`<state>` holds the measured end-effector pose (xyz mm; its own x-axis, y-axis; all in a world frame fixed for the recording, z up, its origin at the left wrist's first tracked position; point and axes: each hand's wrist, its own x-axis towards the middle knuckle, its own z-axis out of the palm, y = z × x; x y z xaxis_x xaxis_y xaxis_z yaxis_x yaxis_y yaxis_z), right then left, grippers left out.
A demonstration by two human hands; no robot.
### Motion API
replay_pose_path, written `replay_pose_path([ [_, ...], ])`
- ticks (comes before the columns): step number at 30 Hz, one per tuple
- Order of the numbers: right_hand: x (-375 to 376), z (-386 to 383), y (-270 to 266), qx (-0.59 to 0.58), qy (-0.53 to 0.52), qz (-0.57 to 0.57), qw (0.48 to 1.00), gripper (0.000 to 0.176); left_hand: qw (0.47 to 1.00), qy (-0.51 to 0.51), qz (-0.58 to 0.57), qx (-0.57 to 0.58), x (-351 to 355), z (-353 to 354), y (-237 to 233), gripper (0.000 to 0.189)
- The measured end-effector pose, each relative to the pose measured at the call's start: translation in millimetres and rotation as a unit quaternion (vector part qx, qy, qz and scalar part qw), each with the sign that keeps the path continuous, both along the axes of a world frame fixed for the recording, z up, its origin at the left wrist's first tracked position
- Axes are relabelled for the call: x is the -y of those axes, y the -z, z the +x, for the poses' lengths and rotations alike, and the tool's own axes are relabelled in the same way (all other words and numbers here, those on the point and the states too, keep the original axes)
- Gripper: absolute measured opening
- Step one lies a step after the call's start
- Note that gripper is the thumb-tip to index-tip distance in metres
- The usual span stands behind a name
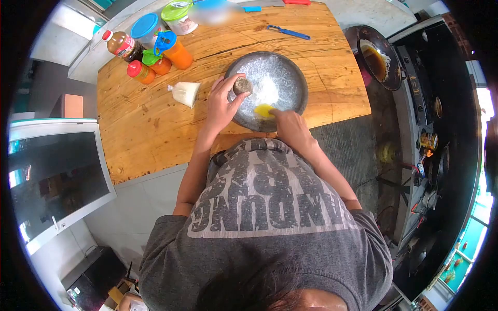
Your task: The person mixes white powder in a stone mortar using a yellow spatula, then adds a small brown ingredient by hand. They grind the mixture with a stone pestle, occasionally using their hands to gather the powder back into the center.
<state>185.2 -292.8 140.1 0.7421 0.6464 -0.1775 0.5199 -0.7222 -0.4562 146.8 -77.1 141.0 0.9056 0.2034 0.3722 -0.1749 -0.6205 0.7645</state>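
In front of me on the wooden table (140, 135) stands a wide, shallow stone mortar (303, 93), dusted with white powder (267, 89) that heaps up near the middle. My left hand (220, 106) is over the mortar's left side, its fingers and thumb closed round a stone pestle (242, 87) whose round, grey-brown end faces me. At the near side, my right hand (294, 129) grips a small yellow scoop (264, 110). The scoop's flat part lies inside the mortar, at the near edge of the powder; its handle is hidden in my fingers.
Left of the mortar lies a plastic bag of pale stuff (185, 94). Beyond it are sauce bottles (178, 53), a dark bottle (124, 46) and lidded tubs (179, 18). A blue peeler (289, 32) lies at the back. To the right, a wok (381, 59) holds brown liquid.
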Motion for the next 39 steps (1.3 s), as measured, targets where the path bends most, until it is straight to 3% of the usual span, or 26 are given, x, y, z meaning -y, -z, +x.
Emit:
replay_pose_path([
  [4, 8.9, 34.5, -15.6, -0.025, 0.018, 0.051, 0.998, 0.026, 1.0, -0.002, 0.022, 0.011, 2.1, 3.0, -0.5, 0.039],
  [7, 38.4, 43.7, -42.3, 0.01, 0.013, -0.011, 1.0, 0.023, 1.0, 0.002, 0.0, 0.001, 3.0, 2.8, -3.5, 0.039],
  [13, 62.8, 36.6, -37.9, 0.002, -0.011, -0.101, 0.995, 0.024, 1.0, 0.0, -0.002, 0.002, 7.9, 4.5, -3.9, 0.039],
  [16, 44.0, 38.3, -16.7, 0.037, 0.007, -0.092, 0.995, 0.025, 1.0, -0.002, 0.002, -0.001, 10.4, 5.3, -3.3, 0.039],
  [19, 51.1, 49.5, -32.3, 0.068, -0.003, -0.081, 0.994, 0.026, 1.0, 0.002, 0.005, -0.002, 12.3, 5.0, -6.9, 0.04],
  [20, 53.8, 50.1, -47.9, 0.063, 0.003, -0.091, 0.994, 0.028, 1.0, 0.0, 0.002, -0.006, 9.9, 3.8, -5.3, 0.04],
  [23, 68.5, 62.8, -28.7, 0.035, -0.04, -0.12, 0.991, 0.027, 1.0, 0.002, -0.004, -0.011, 8.2, 6.2, -2.7, 0.04],
  [28, 43.7, 59.8, -0.5, 0.044, -0.016, -0.014, 0.999, 0.024, 1.0, 0.001, -0.023, -0.015, 10.3, 6.4, -6.5, 0.039],
  [31, 68.2, 69.2, -7.2, 0.043, -0.003, -0.026, 0.999, 0.022, 0.999, -0.005, 0.032, 0.018, 17.6, 3.2, -3.9, 0.039],
  [35, 80.6, 90.3, 0.9, 0.038, -0.028, -0.066, 0.997, 0.021, 1.0, -0.008, 0.019, 0.007, 13.5, 2.1, 2.0, 0.039],
  [39, 49.7, 89.2, 24.8, 0.072, -0.039, 0.039, 0.996, 0.022, 1.0, -0.006, 0.026, -0.001, 14.5, 2.6, -1.9, 0.04],
])
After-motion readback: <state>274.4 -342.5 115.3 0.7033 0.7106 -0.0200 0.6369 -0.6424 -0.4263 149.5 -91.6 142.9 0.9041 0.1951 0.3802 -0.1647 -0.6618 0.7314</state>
